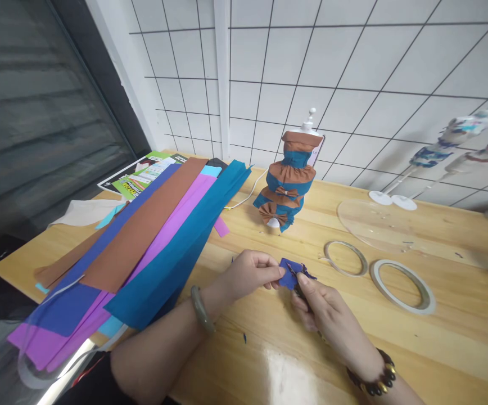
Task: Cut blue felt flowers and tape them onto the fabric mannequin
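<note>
Between finger and thumb, my left hand [256, 274] pinches a small piece of dark blue crepe paper [286, 277] above the table. My right hand [320, 301] is closed around dark scissors [293, 272], whose thin blades lie across the paper; most of the handle is hidden in the fingers. A narrow dark scrap of the paper juts out at its right edge. Behind the hands stands a small mannequin [310, 121] in a dress [291, 175] of brown and teal crepe paper with bows.
Strips of blue, brown, purple and teal crepe paper [185, 244] lie to the left over printed sheets [136, 175]. Two rolls of tape [403, 286] and a clear round disc [374, 225] are to the right. Two more decorated stands [432, 152] stand by the tiled wall.
</note>
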`<state>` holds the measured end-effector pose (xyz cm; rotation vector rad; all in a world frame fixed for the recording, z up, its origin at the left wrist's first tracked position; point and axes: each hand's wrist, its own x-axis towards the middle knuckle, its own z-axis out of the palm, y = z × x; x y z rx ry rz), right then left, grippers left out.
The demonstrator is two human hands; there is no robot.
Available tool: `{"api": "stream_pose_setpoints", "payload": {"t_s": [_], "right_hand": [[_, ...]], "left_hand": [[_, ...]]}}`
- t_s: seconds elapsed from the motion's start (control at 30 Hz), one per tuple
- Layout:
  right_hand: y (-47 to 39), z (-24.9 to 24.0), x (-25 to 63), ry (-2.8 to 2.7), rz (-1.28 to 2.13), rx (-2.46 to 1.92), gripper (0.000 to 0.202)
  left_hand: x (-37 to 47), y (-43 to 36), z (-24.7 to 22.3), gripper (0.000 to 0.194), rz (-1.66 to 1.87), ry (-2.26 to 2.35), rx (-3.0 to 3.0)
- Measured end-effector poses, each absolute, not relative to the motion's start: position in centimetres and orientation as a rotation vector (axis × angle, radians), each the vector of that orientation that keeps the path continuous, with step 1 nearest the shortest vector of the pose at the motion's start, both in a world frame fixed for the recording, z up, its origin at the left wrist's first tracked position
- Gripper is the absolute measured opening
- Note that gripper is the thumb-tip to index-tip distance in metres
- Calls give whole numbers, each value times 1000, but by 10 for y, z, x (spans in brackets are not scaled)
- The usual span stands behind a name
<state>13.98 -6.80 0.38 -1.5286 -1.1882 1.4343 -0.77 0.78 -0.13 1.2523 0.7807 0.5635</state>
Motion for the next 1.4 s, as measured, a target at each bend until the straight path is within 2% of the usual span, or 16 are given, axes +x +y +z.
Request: {"api": "stream_pose_setpoints", "payload": {"t_s": [0.4, 1.4], "right_hand": [[-69, 2, 136, -1060, 1492, -1434, 47], [-68, 1, 143, -1248, 1445, -1497, 49]], "left_hand": [[-6, 4, 1, 26, 580, 766, 1323], [-10, 9, 0, 23, 552, 785, 1352]]}}
